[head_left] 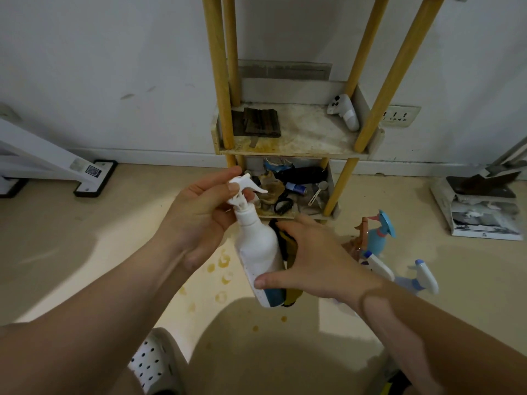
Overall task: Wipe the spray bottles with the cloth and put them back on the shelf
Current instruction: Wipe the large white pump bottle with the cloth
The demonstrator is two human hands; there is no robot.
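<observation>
One white spray bottle (258, 246) is held slightly tilted above the floor (85, 252), near the middle of the scene. The left hand (199, 212) grips its trigger head, fingers curled round the top. The right hand (319, 258) holds a yellow-and-black cloth (288, 243) against the bottle's right side, thumb across its lower front. To the right, a blue spray bottle (380, 235) stands on the floor among others. Far behind stands the yellow-posted shelf (299, 138).

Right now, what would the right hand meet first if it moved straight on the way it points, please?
The right hand holds the cloth against the white spray bottle, so that bottle would likely stop it first.
</observation>
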